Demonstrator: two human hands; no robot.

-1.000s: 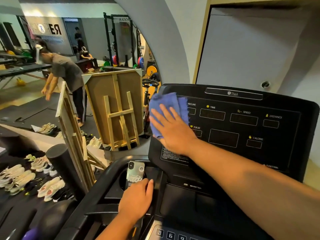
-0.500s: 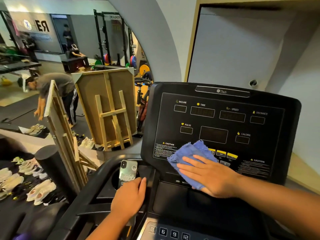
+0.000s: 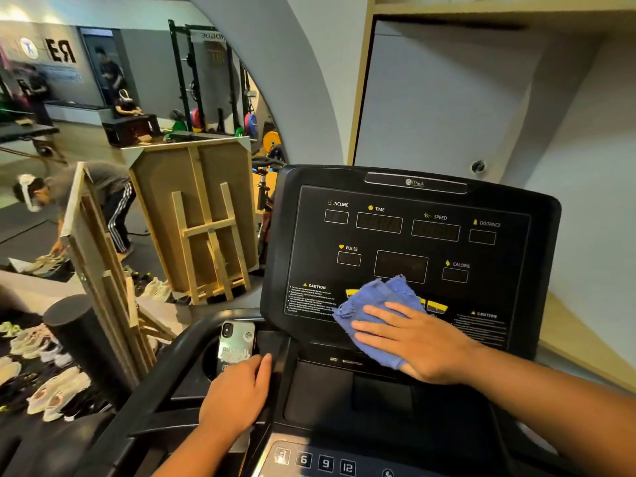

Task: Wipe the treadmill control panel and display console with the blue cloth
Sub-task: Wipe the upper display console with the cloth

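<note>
At the far left of the frame lie rows of shoes on the floor, with a wooden easel above them toward the middle. Lower centre, the left hand rests flat and relaxed on the console's left rail, gripping nothing, its fingertips just beside a phone standing in the cup holder. Right of that, the cloth is spread against the lower part of the display, covering some of the yellow buttons, pinned there by the right hand, open-palmed with fingers splayed on top of it. The cloth looks soft, light and floppy; I'd judge it needs a flat palm over its middle to keep it from bunching or sliding off the slick black panel. At bottom centre, the numbered keys seem not yet reached.
</note>
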